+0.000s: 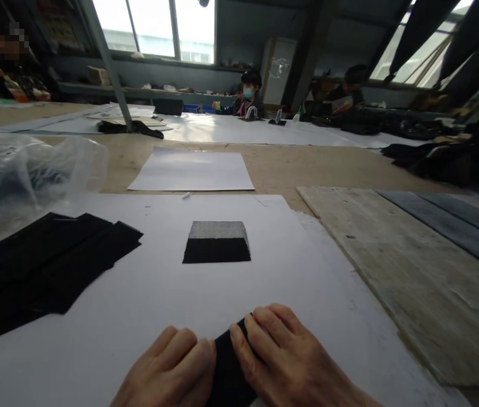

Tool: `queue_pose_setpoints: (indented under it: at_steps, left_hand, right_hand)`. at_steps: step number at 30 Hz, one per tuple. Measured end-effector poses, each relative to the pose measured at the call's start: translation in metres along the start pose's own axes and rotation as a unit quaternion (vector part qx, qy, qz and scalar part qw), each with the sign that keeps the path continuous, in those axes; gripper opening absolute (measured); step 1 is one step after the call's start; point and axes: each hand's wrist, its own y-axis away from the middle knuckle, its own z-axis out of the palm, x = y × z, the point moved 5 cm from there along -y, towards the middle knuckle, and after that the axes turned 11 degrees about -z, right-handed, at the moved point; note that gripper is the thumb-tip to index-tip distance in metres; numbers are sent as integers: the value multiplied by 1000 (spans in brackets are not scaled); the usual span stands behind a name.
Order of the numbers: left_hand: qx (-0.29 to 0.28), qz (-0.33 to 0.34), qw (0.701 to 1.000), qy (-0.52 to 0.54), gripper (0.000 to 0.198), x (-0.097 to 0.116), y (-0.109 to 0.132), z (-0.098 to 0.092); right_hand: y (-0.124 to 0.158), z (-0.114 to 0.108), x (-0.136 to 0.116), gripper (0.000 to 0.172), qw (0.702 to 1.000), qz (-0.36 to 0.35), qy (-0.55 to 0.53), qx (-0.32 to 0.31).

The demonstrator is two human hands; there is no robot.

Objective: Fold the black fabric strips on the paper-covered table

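Cloth (229,364): black, it is between the left hand (171,367) and the right hand (288,356), over the white paper (138,299).
Left grip: fingers are bent and hold the cloth's left side.
Right grip: thumb and fingers pinch its right side.
Patch (217,250): grey and black, lies flat beyond the hands.
Black pieces (48,263): at left, beside plastic bag (36,175).

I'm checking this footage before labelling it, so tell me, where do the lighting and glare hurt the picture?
In the head view, the window is blown out nearly white; in the head view, glare brightens the far white work surface; also in the head view, the black cloth between left hand and right hand shows little surface detail.
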Motion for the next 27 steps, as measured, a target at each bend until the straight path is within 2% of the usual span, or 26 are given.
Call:
queue_pose_setpoints:
  at_steps: [5,7,10,15,27]
  left_hand:
    - [-1,-16,999,41,32,1,-3,1]
    - [6,-26,999,41,34,0,-2,1]
    - [47,-37,998,31,33,-1,0,-3]
    - [72,-45,996,15,34,-6,2,-8]
    - [71,-61,996,14,34,-8,14,-15]
  right_hand:
    - [-10,2,-5,35,998,13,64,-12]
    - [-14,5,-8,31,999,-1,45,10]
    - [-15,8,-13,24,999,-28,8,38]
    - [-11,10,-14,23,998,-53,19,7]
    - [-18,5,-15,25,996,-73,23,-42]
